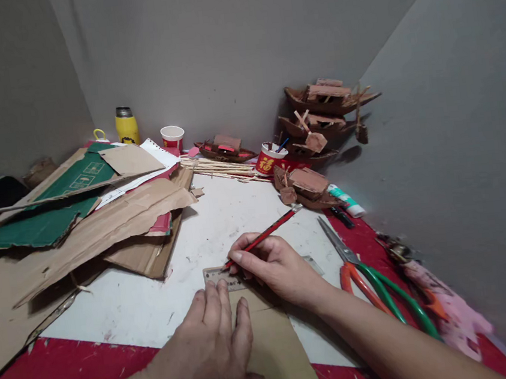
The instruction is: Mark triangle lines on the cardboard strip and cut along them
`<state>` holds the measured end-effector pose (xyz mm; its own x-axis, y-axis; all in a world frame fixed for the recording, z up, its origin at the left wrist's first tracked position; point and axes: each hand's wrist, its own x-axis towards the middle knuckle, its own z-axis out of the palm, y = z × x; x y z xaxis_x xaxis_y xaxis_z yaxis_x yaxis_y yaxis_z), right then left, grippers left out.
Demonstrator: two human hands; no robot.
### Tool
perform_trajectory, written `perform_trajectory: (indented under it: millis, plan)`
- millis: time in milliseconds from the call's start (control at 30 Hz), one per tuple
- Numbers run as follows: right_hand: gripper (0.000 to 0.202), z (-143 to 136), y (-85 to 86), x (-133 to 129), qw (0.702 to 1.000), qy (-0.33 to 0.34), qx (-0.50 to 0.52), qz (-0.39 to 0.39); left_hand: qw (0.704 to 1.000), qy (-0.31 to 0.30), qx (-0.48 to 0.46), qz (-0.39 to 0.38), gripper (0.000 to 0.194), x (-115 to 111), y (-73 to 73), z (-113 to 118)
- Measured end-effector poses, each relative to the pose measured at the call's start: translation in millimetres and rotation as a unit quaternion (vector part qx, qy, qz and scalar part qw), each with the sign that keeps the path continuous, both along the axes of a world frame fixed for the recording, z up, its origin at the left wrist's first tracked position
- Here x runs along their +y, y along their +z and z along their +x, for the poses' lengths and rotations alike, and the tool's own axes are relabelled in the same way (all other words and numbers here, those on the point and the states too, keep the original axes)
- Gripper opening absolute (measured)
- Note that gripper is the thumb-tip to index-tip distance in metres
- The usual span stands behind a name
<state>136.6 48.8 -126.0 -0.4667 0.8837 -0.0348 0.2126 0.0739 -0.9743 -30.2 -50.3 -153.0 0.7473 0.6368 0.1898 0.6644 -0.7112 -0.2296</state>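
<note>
A piece of brown cardboard lies on the white sheet in front of me. Across its far edge rests a clear ruler. My left hand lies flat with its fingers stretched out, the fingertips touching the ruler's near edge. My right hand pinches a red and black pencil, tilted, its lower tip close to the ruler's left part. The right palm partly covers the ruler, whose right end shows beyond it.
Stacked cardboard sheets fill the left side. Large scissors with red and green handles lie at right. Behind stand wooden sticks, a paper cup, another cup, a yellow bottle and several brown model boats.
</note>
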Motion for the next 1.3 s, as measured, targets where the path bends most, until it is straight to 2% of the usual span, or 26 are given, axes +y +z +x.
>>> perform_trajectory:
  millis: [267,700,833,1000,1133,1300]
  plan:
    - [0.026,2.4,-0.6,3.5,0.998,-0.043,0.018,-0.034,0.999,-0.007,0.041,-0.027,0.068,2.0,7.0,1.2]
    - [0.034,2.2,1.1,8.1,0.990,-0.108,0.066,-0.067,1.000,-0.015,0.021,-0.013,0.066,2.3,10.1,2.3]
    - [0.035,8.4,10.2,13.3,0.983,-0.147,0.088,-0.058,1.000,-0.017,0.013,0.004,0.065,2.4,8.2,1.7]
    - [0.038,26.1,28.6,21.6,0.974,-0.192,0.122,-0.010,1.000,-0.013,0.017,0.010,0.065,3.6,8.6,1.1]
    - [0.037,28.2,28.9,21.5,0.977,-0.176,0.120,-0.007,1.000,-0.007,0.018,0.012,0.067,3.5,8.0,1.2]
    - [0.039,12.3,15.3,13.0,0.989,-0.100,0.089,-0.059,1.000,-0.012,0.015,0.022,0.067,2.2,5.4,1.4]
